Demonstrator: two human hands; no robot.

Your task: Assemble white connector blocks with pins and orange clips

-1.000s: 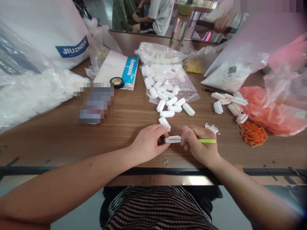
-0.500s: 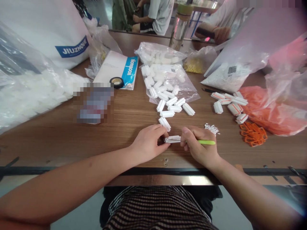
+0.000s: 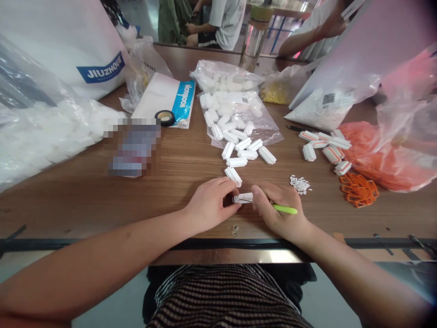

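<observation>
My left hand (image 3: 206, 205) rests on the table with its fingers closed on the left end of a small white plastic housing (image 3: 243, 197), which lies lengthwise and shows a row of slots. My right hand (image 3: 282, 207) grips a slim lime-green-handled tool (image 3: 285, 209) like a pen. Its thin dark tip reaches left onto the housing's slotted face; whether it has one prong or two, I cannot tell. Another white housing (image 3: 233, 176) lies just beyond my left fingertips. To the right of my right hand is a little heap of tiny white pieces (image 3: 300, 184).
Several white housings (image 3: 236, 162) spill from a clear bag (image 3: 269, 130) ahead. At right are orange-striped housings (image 3: 332, 155), orange frames (image 3: 358, 190) and an orange-filled bag (image 3: 392, 159). A notebook (image 3: 160, 93) with black tape (image 3: 165, 118), a bottle (image 3: 254, 38) and large bags (image 3: 51, 146) surround these. People sit beyond.
The right hand has shifted slightly left and the tool is more tilted, its green end lower, its tip still on the housing. A person's arm at the back right has risen.
</observation>
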